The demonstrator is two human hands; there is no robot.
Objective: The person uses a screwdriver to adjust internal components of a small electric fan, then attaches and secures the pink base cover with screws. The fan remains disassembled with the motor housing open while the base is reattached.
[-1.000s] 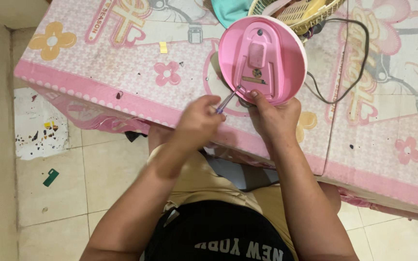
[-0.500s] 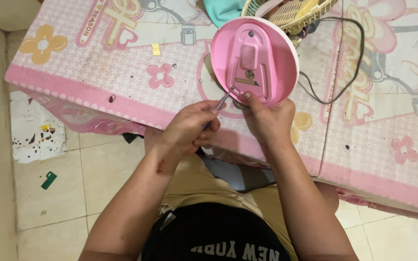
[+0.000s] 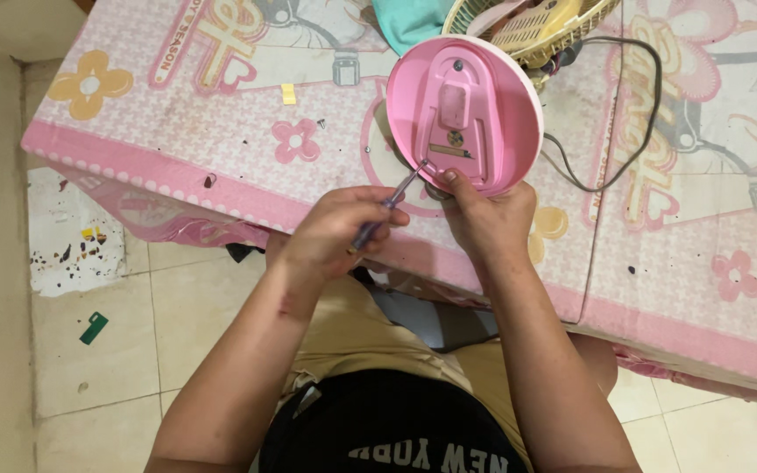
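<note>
A round pink plastic base of a fan stands tilted on its edge on the pink patterned mat, its underside facing me. My right hand grips its lower rim, thumb on the inner face. My left hand holds a small screwdriver with a purple handle. Its metal tip touches the lower part of the base's raised middle section. A black cord runs from behind the base.
A yellow fan grille and a teal cloth lie behind the base. The mat's front edge drops to a tiled floor with a green scrap and a stained white sheet. My knees sit under the edge.
The view has shifted slightly. The screwdriver tip has stayed at the base's underside while my left hand has turned a little on the handle. My right hand keeps its grip.
</note>
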